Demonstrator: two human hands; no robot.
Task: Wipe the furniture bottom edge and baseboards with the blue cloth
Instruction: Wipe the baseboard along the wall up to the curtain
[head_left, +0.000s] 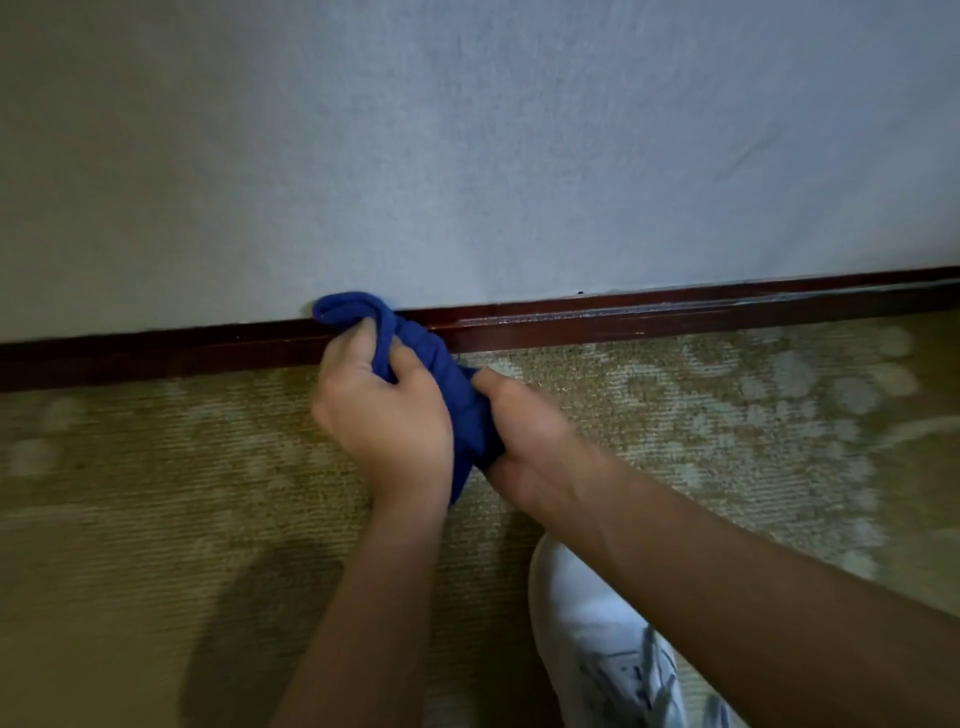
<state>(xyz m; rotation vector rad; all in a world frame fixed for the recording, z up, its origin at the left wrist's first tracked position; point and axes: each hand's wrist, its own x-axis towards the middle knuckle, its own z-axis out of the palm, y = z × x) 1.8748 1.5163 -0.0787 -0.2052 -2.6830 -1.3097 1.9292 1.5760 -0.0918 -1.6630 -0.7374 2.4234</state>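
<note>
both grips tight on blue cloth (447, 374): left hand (382, 410) presses its 11 o'clock end onto baseboard (675, 317), right hand (530, 441) clamps the tail.

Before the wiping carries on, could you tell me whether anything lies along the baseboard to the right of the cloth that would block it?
Nothing visible does. The blue cloth, gripped by both hands, presses on the dark baseboard, which runs bare rightward to the frame edge.

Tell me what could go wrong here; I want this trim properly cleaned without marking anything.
The blue cloth is twisted into a rope, so only its bunched tip meets the dark baseboard; dust may be missed. That tip also touches the pale wall and could smear it. With the left hand and right hand both gripping it, balance may suffer.
</note>
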